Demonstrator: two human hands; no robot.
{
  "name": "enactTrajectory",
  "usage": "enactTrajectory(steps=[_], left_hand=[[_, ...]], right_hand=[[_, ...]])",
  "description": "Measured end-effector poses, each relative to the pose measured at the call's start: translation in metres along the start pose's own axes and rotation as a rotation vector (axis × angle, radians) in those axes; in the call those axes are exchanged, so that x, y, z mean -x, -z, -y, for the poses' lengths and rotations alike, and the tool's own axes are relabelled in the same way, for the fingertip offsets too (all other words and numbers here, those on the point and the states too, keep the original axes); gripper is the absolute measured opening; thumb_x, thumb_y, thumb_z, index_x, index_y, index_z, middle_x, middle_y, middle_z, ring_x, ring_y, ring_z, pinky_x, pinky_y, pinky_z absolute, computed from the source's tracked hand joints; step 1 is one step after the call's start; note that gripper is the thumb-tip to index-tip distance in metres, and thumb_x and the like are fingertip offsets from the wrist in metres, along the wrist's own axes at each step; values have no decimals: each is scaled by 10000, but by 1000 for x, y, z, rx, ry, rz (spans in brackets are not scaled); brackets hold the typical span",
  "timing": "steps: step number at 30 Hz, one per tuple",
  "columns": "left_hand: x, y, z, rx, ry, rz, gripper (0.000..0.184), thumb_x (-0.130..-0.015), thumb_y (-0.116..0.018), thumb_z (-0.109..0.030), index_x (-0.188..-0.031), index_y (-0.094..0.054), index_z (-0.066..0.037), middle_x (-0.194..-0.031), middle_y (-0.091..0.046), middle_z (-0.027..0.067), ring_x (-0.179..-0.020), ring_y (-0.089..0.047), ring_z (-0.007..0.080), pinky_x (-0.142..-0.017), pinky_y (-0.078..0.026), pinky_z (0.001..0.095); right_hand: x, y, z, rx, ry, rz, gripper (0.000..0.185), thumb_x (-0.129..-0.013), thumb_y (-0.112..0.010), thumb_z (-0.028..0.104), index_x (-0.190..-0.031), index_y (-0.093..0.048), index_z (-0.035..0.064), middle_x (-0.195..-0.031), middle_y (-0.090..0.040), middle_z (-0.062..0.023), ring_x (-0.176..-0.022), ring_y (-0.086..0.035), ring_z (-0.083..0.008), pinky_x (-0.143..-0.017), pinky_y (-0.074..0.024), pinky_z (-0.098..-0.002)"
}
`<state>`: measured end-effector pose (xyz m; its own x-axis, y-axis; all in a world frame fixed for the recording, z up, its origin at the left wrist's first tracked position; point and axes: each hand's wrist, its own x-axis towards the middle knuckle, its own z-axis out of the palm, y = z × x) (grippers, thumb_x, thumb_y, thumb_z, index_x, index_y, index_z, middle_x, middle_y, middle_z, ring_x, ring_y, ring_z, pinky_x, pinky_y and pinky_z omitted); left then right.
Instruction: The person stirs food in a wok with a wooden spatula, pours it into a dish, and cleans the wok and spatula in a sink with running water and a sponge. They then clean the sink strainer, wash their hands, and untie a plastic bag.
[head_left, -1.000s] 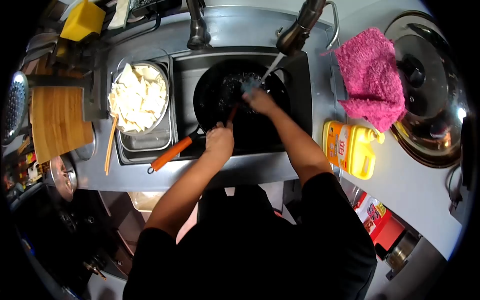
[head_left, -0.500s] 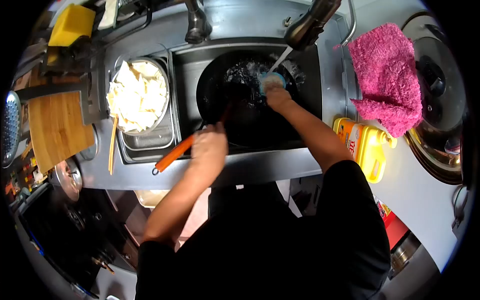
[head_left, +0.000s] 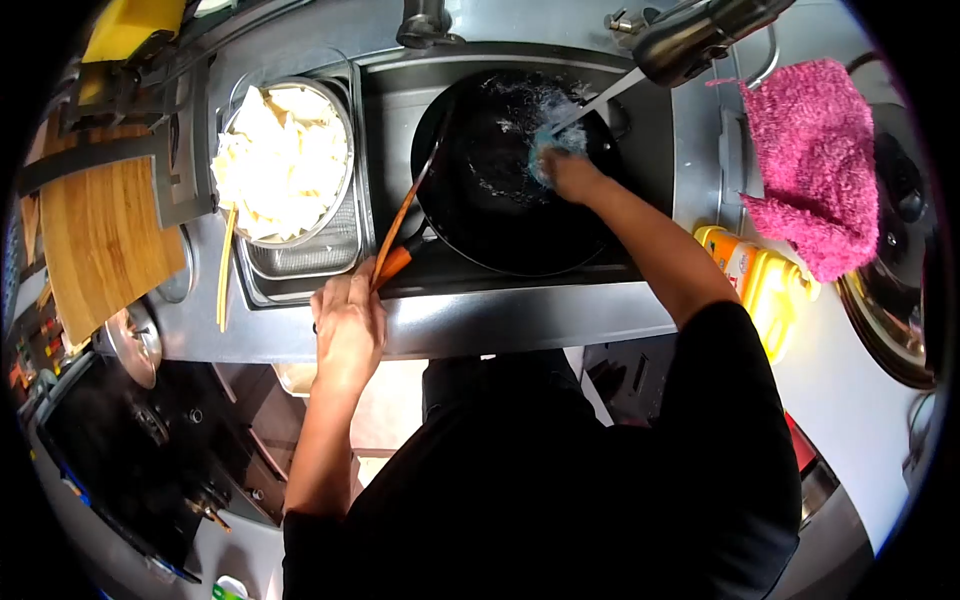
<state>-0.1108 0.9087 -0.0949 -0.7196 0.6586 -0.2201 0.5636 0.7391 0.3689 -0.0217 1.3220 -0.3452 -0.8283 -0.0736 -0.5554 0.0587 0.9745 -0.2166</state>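
Note:
A black wok [head_left: 520, 245] lies in the sink, with water running into it. My left hand [head_left: 348, 318] is closed around its orange handle [head_left: 396, 263] at the sink's front edge. A thin brown stick-like utensil [head_left: 402, 220] rises from the same hand along the wok's left side; whether the fingers grip it too, I cannot tell. My right hand [head_left: 575, 178] is closed on a light-blue scrubber [head_left: 540, 158], pressed to the inner surface of the wok. From the tap head [head_left: 690, 50], a stream falls beside the scrubber.
Left of the wok, a bowl of pale slices [head_left: 280, 165] sits over a wire basket [head_left: 305, 250], with chopsticks [head_left: 227, 270] alongside. Further left are a cleaver [head_left: 180, 180] and a wooden board [head_left: 105, 240]. On the right are a yellow bottle [head_left: 775, 295] and a pink cloth [head_left: 815, 165].
My left hand has moved left and down along the handle, baring the brown utensil. My right hand still works the scrubber in the wok. The whole view has shifted slightly.

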Motion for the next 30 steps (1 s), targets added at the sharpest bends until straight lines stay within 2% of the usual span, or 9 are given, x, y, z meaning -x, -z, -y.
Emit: enactTrajectory(steps=[3,8,11,13,14,20,22,27,30], left_hand=[[5,-11,11,107,-28,-34,455,-878,-622,0,-1332,-586,-16,-1130,-669,176,-1072,-603,343,-956,-454,450],[1,-16,14,252,18,-70,454,-886,-583,59,-1337,-558,9,-1142,-649,212,-1035,-603,397,-931,-492,471],[6,-24,16,292,77,-78,447,-897,-575,58,-1341,-550,14,-1101,-639,229,-1006,-604,405,-915,-497,469],[8,-28,17,278,29,-89,453,-900,-572,58,-1350,-545,16,-1077,-634,233,-991,-605,407,-907,-499,467],[11,-29,18,275,3,-94,456,-901,-570,58,-1355,-543,18,-1065,-631,235,-984,-605,408,-903,-500,466],[12,-29,16,312,54,-114,433,-939,-569,25,-1370,-531,13,-1071,-627,244,-993,-617,419,-898,-505,470],[11,-33,19,321,31,-159,442,-929,-571,26,-1370,-535,29,-1030,-627,238,-956,-614,411,-881,-508,465],[10,-32,17,248,-21,-162,457,-909,-590,37,-1363,-544,32,-965,-631,206,-879,-609,373,-830,-511,457],[14,-36,22,258,-1,-172,460,-904,-595,40,-1362,-542,40,-945,-629,211,-851,-610,378,-814,-515,461]], right_hand=[[67,35,52,-5,-7,293,233,-889,-680,179,-1091,-762,98,-1088,-753,-132,-997,-714,-334,-926,-551,-440],[-9,14,167,-789,264,-595,83,-886,-620,46,-818,-616,92,-750,-630,-132,-782,-673,-344,-746,-544,-449],[-82,27,125,-523,265,-720,157,-865,-607,17,-976,-699,80,-1033,-691,-137,-915,-699,-318,-799,-578,-421],[-101,8,70,-114,-107,-514,183,-897,-608,53,-1043,-718,60,-1127,-703,-150,-984,-718,-321,-866,-598,-405],[-75,43,56,-53,-184,-130,174,-899,-625,68,-1034,-729,32,-1136,-696,-186,-971,-727,-322,-842,-607,-421],[44,5,77,-111,-276,101,201,-900,-672,232,-886,-777,61,-915,-740,-215,-880,-735,-360,-839,-596,-447],[41,0,136,-482,44,-262,205,-903,-694,208,-1085,-788,188,-985,-741,-185,-890,-724,-364,-844,-579,-473],[-93,51,183,-738,-92,-927,159,-853,-614,-11,-1010,-631,8,-964,-617,-260,-885,-626,-474,-801,-533,-533],[-122,34,97,-349,-329,-711,309,-836,-631,21,-1142,-632,59,-1096,-635,-225,-973,-681,-416,-822,-581,-489]])
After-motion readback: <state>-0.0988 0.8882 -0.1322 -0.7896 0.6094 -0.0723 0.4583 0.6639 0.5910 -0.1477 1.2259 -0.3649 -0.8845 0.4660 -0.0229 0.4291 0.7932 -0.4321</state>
